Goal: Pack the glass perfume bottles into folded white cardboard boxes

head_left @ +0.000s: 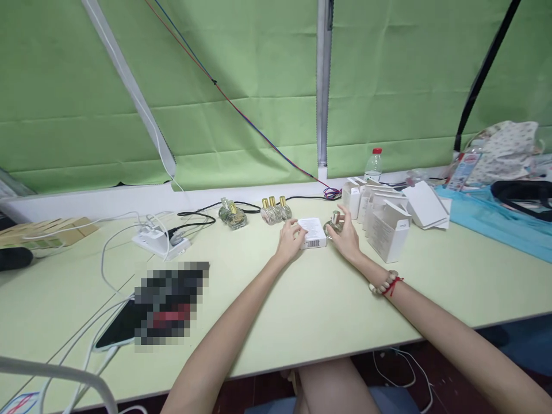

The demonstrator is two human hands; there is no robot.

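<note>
A white printed box (314,230) with a barcode on its near side lies flat on the table. My left hand (290,240) is closed on the left end of this box. Just to the right, my right hand (345,234) has its fingers wrapped around a small glass perfume bottle (333,223), which stands close to the box's right end. Several more perfume bottles with gold caps (276,210) are grouped behind my left hand. Farther left is another group of perfume bottles (233,215). Upright white boxes (388,233), some with raised flaps, stand right of my right hand.
White flat cartons (426,206) lie behind the boxes, near a red-capped water bottle (373,167). A power strip (160,241) with cables and a tablet-like device (123,325) occupy the left. Blue cloth (495,215) covers the right side; the table's front edge runs below my forearms.
</note>
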